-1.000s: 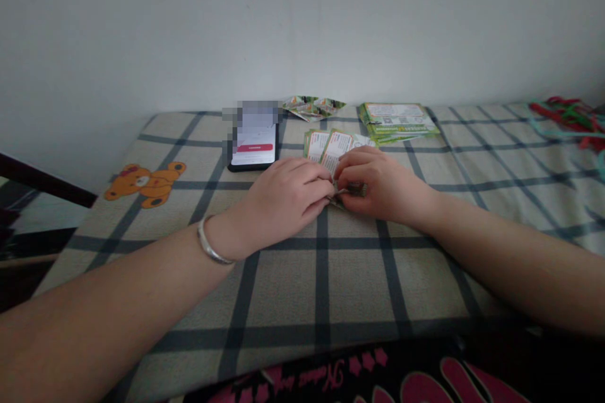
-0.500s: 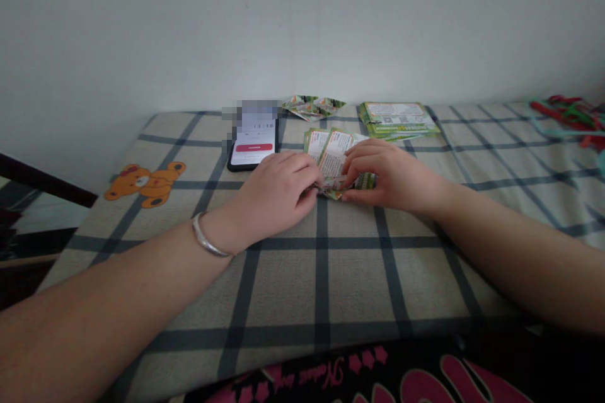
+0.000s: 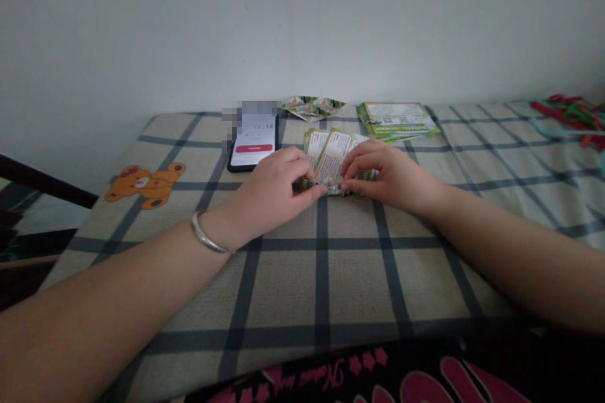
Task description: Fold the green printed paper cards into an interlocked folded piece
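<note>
both hands meet over a checked cloth on the table [image 3: 288, 289], working at a small folded piece of printed paper [image 3: 333, 189] that lies between them, just on the near side of some fanned cards [image 3: 335, 150]. the left hand [image 3: 281, 182] grips the paper's left end, its thumb laid along the near edge and its other fingers curled behind; a silver bracelet [image 3: 208, 234] circles that wrist. the right hand [image 3: 385, 171] pinches the paper between thumb and fingers at the other side, the two thumb tips near each other but apart. exactly how the folds run is too small to tell. the cards, white with green edges and fine print, overlap one another, partly hidden by the right hand. beyond the left hand lies a phone [image 3: 255, 138], lit, with a red bar on its screen. by the wall [image 3: 302, 25] sit a folded patterned paper shape [image 3: 314, 107] and, to its right, a stack of green and white leaflets [image 3: 399, 119]. red and green cords [image 3: 570, 113] lie at the far right, and an orange teddy bear picture [image 3: 147, 184] at the left.
</note>
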The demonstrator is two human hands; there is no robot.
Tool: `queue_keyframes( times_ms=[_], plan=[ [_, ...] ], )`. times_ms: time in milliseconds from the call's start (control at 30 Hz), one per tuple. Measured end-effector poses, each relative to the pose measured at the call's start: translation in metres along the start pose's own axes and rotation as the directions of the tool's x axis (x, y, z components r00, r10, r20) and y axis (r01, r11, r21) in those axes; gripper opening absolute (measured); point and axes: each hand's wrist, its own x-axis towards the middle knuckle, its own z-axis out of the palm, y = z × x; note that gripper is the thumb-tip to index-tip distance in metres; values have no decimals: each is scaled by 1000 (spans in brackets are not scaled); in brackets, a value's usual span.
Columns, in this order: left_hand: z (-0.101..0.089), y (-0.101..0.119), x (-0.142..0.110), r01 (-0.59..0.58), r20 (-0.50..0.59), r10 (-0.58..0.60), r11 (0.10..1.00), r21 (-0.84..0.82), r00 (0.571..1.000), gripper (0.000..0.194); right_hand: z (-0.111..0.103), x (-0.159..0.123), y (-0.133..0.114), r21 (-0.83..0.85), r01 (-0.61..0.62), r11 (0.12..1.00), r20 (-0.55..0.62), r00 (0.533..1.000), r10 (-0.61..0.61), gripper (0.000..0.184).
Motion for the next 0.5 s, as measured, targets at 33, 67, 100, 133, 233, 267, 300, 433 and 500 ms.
queue_keyframes(
  times_ms=[33,67,100,133,233,267,300,433,500],
  plan=[
    [0,0,0,3,-7,-3,1000,-13,1000,21,0,0,-1,-8,9,1000,-13,1000,-9,12],
    [1,-1,0,2,-14,-2,1000,-20,1000,20,1,0,-1,-15,20,1000,-29,999,-20,11],
    [1,-1,0,0,-20,-1,1000,-23,1000,20,1,-1,-2,-20,32,999,-43,999,-32,11],
    [1,-1,0,0,-21,0,1000,-22,1000,20,1,-1,-2,-25,42,999,-53,998,-43,10],
    [2,-1,-1,1,-15,-1,1000,-6,1000,19,3,-2,-3,-64,59,996,-45,997,-62,9],
    [2,0,0,-4,-14,4,1000,2,1000,18,4,-2,-3,-87,60,994,-29,998,-62,9],
    [2,0,0,-15,-13,15,1000,11,1000,18,4,-2,-3,-108,57,992,-11,998,-58,10],
    [1,3,1,-79,-13,80,997,23,997,17,4,-2,-4,-149,49,988,3,999,-50,15],
    [-1,5,2,-90,8,90,996,10,996,16,3,-2,-6,-140,74,987,-16,997,-77,15]
  ],
)
